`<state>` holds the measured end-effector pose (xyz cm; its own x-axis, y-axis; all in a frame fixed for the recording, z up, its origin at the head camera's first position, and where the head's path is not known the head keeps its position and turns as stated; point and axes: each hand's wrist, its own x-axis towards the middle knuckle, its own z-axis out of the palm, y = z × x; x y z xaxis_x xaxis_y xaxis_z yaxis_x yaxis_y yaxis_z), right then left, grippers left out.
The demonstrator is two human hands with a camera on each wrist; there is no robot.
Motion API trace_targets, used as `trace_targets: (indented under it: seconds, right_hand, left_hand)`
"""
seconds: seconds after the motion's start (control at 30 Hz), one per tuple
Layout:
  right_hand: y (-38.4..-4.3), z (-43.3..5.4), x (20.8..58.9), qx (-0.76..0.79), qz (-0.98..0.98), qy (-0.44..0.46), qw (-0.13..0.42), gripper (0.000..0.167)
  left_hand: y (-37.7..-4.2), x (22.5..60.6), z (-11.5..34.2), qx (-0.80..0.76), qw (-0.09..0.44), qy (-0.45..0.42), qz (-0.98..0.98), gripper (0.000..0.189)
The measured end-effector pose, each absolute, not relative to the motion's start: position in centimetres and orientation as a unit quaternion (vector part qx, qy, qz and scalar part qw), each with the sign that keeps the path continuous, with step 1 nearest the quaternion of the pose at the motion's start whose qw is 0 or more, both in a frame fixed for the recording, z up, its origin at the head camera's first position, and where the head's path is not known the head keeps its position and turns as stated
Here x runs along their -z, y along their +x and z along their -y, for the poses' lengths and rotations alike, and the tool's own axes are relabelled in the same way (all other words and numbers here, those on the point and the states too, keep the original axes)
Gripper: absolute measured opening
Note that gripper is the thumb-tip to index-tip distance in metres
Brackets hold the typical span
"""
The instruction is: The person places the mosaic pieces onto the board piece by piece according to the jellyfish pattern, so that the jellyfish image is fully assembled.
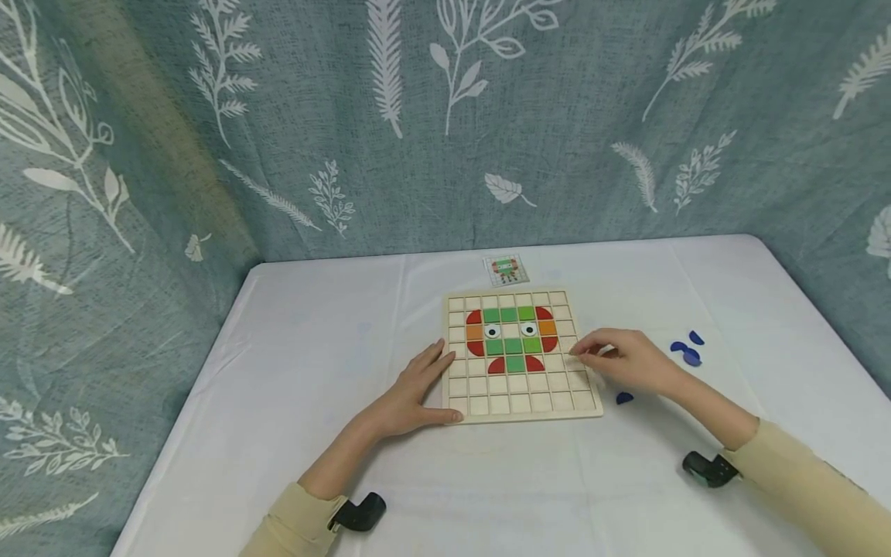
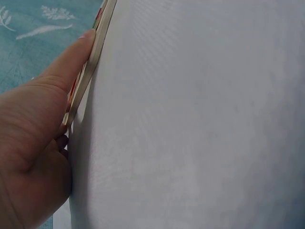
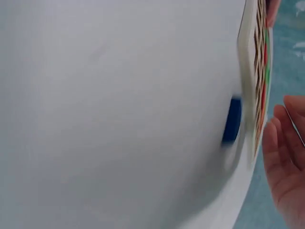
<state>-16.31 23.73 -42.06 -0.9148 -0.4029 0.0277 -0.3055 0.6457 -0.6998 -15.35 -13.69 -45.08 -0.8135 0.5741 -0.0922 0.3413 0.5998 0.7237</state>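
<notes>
your left hand [image 1: 411, 396] lay spread along the grid board [image 1: 522, 404], lower centre; right hand [image 1: 632, 360] at its right edge, grip unclear. face tiles [image 1: 513, 346] were set, lower rows bare; blue pieces [image 1: 692, 357] lay loose, right; picture card [image 1: 505, 268] beyond.

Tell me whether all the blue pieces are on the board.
No, several blue pieces lie on the white cloth, right of the board.

From above and behind the left hand [image 1: 414, 394] and right hand [image 1: 629, 360], the head view looks forward and down, farthest off, with the whole board [image 1: 525, 404] between them. Each wrist view, close behind its own hand and tipped sideways, skims low over the tablecloth [image 1: 334, 333]; both share the board, seen edge-on.
</notes>
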Motion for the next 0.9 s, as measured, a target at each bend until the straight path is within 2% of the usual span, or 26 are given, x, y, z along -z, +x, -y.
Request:
trace_targets:
  seconds: [0.27,0.43,0.9]
  right_hand:
    - [-14.3,-27.6,42.1,0.355,-0.899,-0.219,0.13,0.016]
    - [-13.5,-28.6,42.3,0.349,-0.895,-0.236,0.144,0.018]
    - [-13.4,-27.9,42.8,0.317,-0.917,-0.23,0.083,0.012]
  left_hand:
    - [-15.3,45.0,13.8,-0.364,0.159,0.259,-0.88,0.095]
    - [-15.3,45.1,13.8,-0.365,0.158,0.26,-0.88,0.095]
    - [-15.2,45.2,13.7,-0.362,0.16,0.257,-0.882,0.096]
